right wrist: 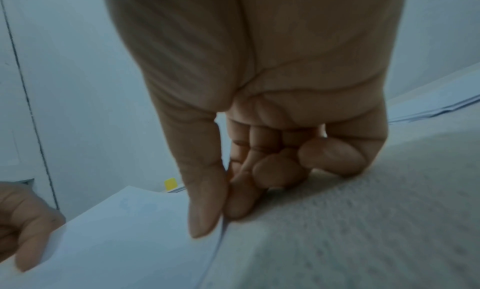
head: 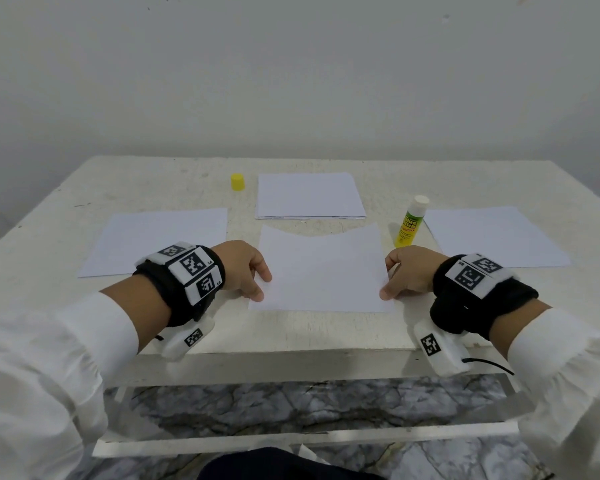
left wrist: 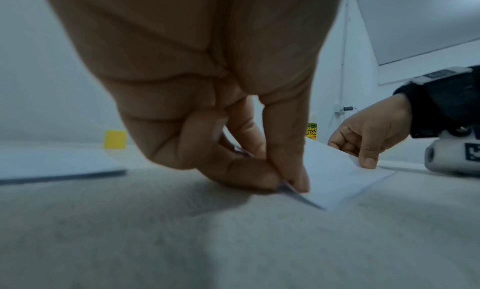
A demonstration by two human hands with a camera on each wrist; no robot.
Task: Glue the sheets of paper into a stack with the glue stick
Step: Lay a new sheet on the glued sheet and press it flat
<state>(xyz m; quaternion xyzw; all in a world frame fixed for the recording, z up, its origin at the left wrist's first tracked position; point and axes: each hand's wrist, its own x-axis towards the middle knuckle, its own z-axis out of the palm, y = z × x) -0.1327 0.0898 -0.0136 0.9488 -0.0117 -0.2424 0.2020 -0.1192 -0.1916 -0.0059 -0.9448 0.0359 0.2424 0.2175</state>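
- Plain pale wall, worn white bench point(head: 84, 188) with a rough speckled top.
- Paper: three single sheets plus one thin stack point(head: 310, 195) at far centre.
- Centre sheet point(head: 321, 271) bowed, far edge lifted; left hand point(head: 245, 268) and right hand point(head: 407, 271) each pinch a side edge, grip narrow.
- Glue stick point(head: 411, 221): uncapped, upright, white tip up, right of the centre sheet.
- Yellow cap point(head: 237, 181) far left of stack.
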